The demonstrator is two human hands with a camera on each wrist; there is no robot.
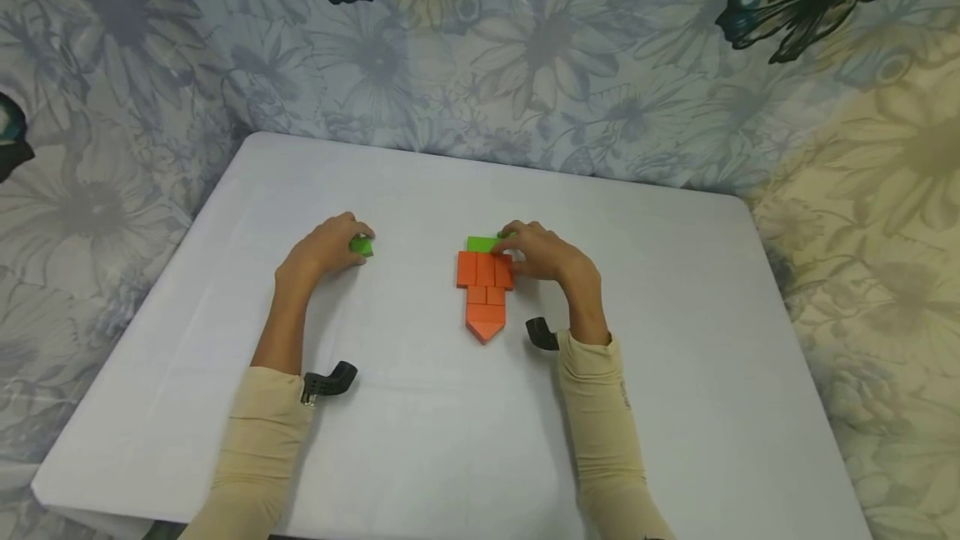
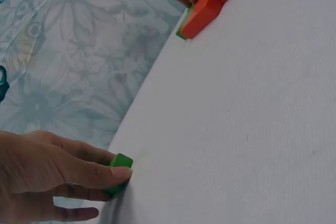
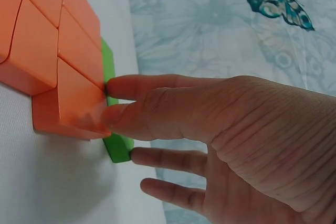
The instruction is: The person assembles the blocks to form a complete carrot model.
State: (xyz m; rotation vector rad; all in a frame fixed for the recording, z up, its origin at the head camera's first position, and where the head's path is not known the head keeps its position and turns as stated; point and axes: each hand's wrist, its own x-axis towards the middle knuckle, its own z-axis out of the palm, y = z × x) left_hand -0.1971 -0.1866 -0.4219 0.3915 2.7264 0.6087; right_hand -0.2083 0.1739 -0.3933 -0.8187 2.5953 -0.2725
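While the left hand (image 1: 322, 247) is pinching a small green block (image 1: 362, 246), right hand (image 1: 542, 254) is pressing relaxed fingers (image 3: 131, 87) against orange blocks (image 1: 485, 272), touching green block (image 1: 483, 243), gripping nothing.

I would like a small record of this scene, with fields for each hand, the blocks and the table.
left hand: the left hand pinches a small green block, apart from the others
right hand: the right hand touches the flat green block with straight fingers
orange blocks: the orange blocks lie flat, in a carrot shape
surface: white table
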